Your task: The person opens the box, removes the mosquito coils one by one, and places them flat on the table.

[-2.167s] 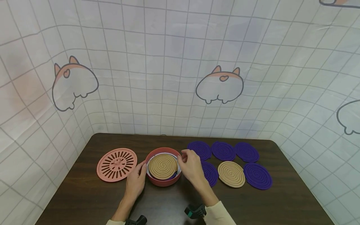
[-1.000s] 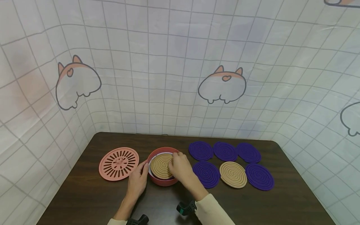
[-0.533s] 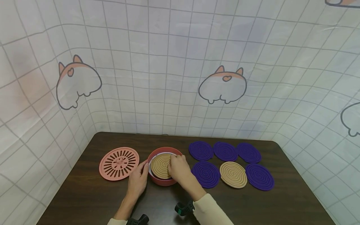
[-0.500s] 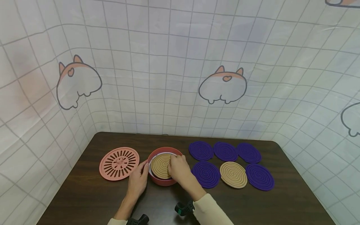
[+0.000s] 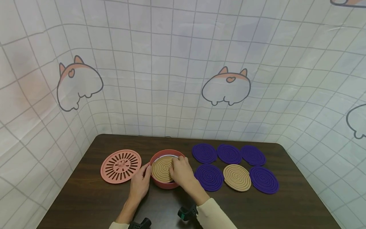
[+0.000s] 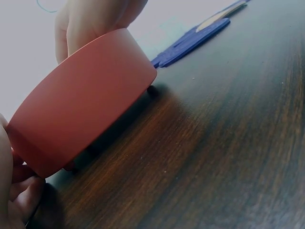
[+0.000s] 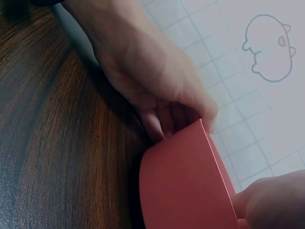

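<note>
In the head view, a round red box [image 5: 166, 185] stands mid-table with a tan mosquito coil [image 5: 161, 169] at its mouth, a little nearer its left wall. My right hand [image 5: 183, 173] reaches over the right rim and pinches the coil's right side; the fingertips are hidden inside. My left hand [image 5: 140, 183] grips the box's left wall, thumb near the rim. In the left wrist view the box [image 6: 90, 95] leans in the picture with my right hand [image 6: 97, 21] dipping into it. The right wrist view has my left hand's fingers curled under the box [image 7: 186, 181].
A pink slotted lid [image 5: 121, 167] lies left of the box. To the right, several purple coils, such as a near one [image 5: 209, 177], lie in two rows with another tan coil [image 5: 237, 178] among them. A patterned curtain [image 5: 183, 95] hangs behind the dark table [image 5: 257, 210].
My right hand has gone from beside the right rim into the box and onto the tan coil. The coil has since shifted slightly left and looks raised. My left hand stays on the box.
</note>
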Demonstrator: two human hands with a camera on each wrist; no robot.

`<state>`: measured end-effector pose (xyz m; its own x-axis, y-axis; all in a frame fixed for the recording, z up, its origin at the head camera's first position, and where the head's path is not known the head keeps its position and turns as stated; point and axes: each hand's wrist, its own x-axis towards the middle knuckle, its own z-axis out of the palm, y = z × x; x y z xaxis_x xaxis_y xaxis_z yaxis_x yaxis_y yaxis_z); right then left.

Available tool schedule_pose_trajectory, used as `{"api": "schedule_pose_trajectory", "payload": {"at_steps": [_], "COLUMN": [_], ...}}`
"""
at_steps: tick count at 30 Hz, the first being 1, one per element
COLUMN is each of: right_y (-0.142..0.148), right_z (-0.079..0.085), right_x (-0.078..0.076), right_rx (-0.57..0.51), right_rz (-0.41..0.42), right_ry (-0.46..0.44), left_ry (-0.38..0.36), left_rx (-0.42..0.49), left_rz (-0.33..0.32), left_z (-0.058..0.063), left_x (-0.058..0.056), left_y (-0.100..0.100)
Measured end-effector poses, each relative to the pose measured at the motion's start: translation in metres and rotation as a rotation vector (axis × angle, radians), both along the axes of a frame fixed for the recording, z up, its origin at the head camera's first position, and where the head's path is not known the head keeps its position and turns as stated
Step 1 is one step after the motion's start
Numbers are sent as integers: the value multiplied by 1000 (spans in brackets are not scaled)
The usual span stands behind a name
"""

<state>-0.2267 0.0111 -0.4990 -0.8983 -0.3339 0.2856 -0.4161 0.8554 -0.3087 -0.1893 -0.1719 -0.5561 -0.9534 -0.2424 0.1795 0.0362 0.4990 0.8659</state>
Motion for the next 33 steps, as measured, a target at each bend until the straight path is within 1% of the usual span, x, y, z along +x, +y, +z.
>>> {"api": "schedule_pose_trajectory", "payload": {"at_steps": [5,11,17,23,28,33], "right_y": [2,4,6,7,10,12], "right_z": [0,1,1,1,2,3], "right_x": [0,0,0,0,0,-2], "right_rx": [-70,-175,-244,-328,-408,-486], "right_rz": [-1,3,-5,-16,-26,-25], "right_ry": [18,8,-7,14,-16,-84], "left_ry": [-10,-15,-23,-27,-23,-25], "left_rx": [-2,0,18,25,22,19], "left_rz": [-3,-7,-10,-11,-9,-6], "left_z": [0,0,-1,-1,-1,-1], "left_x": [-1,-1,-1,0,-1,-1], "left_y": [-1,-1,0,1,1,1]}}
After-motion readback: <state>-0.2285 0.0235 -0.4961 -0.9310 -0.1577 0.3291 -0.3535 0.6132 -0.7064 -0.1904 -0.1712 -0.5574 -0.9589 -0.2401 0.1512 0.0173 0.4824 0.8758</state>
